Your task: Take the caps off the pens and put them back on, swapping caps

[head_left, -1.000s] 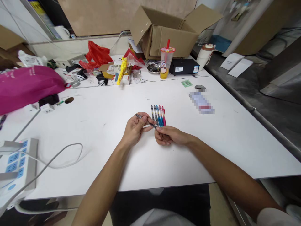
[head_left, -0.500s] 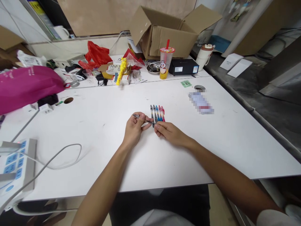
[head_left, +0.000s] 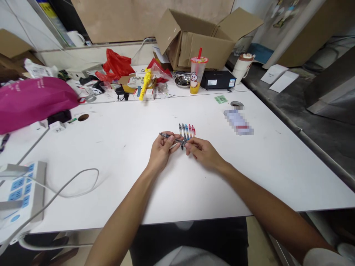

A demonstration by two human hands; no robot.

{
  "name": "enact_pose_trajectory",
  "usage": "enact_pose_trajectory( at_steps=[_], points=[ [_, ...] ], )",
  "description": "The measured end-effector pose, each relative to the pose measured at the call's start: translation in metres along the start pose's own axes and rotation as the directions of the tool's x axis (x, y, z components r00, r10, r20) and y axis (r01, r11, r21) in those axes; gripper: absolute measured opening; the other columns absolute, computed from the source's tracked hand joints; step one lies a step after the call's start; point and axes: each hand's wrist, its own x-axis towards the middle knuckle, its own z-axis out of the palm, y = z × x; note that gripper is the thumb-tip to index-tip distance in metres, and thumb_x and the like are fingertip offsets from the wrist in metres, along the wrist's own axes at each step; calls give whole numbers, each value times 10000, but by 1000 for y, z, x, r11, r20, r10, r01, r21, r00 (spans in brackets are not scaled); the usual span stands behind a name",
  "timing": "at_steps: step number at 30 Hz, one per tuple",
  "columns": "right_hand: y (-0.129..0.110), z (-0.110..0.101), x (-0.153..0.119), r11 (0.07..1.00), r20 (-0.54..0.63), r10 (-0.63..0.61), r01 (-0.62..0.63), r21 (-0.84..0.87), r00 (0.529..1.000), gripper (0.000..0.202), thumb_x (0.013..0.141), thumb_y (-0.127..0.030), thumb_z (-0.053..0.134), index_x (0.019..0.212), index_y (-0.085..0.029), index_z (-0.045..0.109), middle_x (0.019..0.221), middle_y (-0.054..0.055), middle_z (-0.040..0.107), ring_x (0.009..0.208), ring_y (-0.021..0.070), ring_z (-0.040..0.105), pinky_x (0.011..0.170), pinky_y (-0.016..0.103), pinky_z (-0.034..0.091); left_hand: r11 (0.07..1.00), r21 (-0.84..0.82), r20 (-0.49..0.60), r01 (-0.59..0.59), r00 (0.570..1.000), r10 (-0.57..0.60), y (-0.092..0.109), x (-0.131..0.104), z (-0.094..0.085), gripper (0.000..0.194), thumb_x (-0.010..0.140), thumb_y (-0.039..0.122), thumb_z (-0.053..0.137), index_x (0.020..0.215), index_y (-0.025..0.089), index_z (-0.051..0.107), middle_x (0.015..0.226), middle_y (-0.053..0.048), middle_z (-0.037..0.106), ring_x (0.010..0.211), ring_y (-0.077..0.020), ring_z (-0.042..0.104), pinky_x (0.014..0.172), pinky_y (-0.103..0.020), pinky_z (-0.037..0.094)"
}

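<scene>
A white table (head_left: pixel 244 177) spans the view, with an open cardboard box (head_left: pixel 205 51) at its far side and a magenta bag (head_left: pixel 36 98) to the left; nearer the middle, the person's left hand (head_left: pixel 160 152) and right hand (head_left: pixel 205 152) are close together, both closed on one dark pen (head_left: pixel 164 135); the left grips it along its barrel, while the right appears to pinch its lower end. Just beyond the fingers, five pens (head_left: pixel 186 128) already lie side by side in a neat row, two dark, one blue and two reddish; the pen in hand is not laid flat among them, so its handling looks unfinished; whether any small part of it is loose or separate is hidden by the fingers, and cannot be told.
</scene>
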Motion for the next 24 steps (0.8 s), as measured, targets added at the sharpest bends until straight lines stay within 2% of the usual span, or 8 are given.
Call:
enact_pose_trajectory(
  at_steps=[2,5,7,10,13,18,22,24],
  points=[
    [1,1,0,997,20,25,-26,68,999,338,969,-540,562,885,-218,613,808,9,650,605,127,499,592,305,419,1000,-20,6,2,1000,-2,-1,1,0,370,826,389,835,1018,191,589,1060,-80,765,1021,-190,752,956,-332,591],
    [4,2,2,992,-12,13,-11,128,1000,278,928,-500,645,976,-238,566,868,-4,645,639,126,519,605,297,449,1000,-21,-17,15,1000,-16,-3,2,0,361,853,387,813,1028,200,560,1069,-102,788,930,-174,778,954,-332,595],
    [6,3,2,990,-20,9,-6,138,1000,270,949,-501,612,987,-239,561,894,6,657,648,130,528,606,301,457,999,-14,-42,33,999,-34,-4,2,0,332,877,365,793,1030,197,551,1078,-116,793,889,-162,785,932,-312,603],
    [9,4,4,992,-97,-37,49,119,995,267,925,-479,659,994,-239,565,963,28,668,771,157,593,683,319,494,999,-8,-77,49,996,-49,-6,2,1,286,909,332,761,1028,189,544,1079,-138,794,874,-162,789,900,-297,616],
    [11,6,6,988,-139,-42,62,140,989,266,941,-483,636,1016,-240,557,948,38,668,850,183,630,726,336,517,999,3,-112,54,992,-53,-6,1,3,254,928,316,737,1022,182,542,1094,-152,791,876,-170,792,868,-287,627],
    [13,6,8,988,-217,-94,118,103,972,332,899,-402,707,1148,-246,553,979,34,678,936,199,652,865,386,524,998,14,-146,58,988,-55,-7,1,5,219,944,311,717,993,170,556,1110,-158,789,878,-176,795,866,-296,633],
    [10,5,6,992,-228,-114,123,25,967,197,906,-393,685,1008,-234,631,1017,52,686,965,214,641,858,393,521,997,8,-168,82,983,-79,-9,3,4,238,941,328,721,999,166,556,1126,-169,784,899,-195,797,882,-327,636],
    [9,5,5,990,-240,-134,140,11,962,226,875,-390,726,1023,-237,652,1061,55,688,983,219,639,835,381,525,995,2,-173,95,980,-93,-10,3,3,248,947,345,712,1004,165,551,1112,-172,786,903,-200,797,879,-329,637]
  ],
)
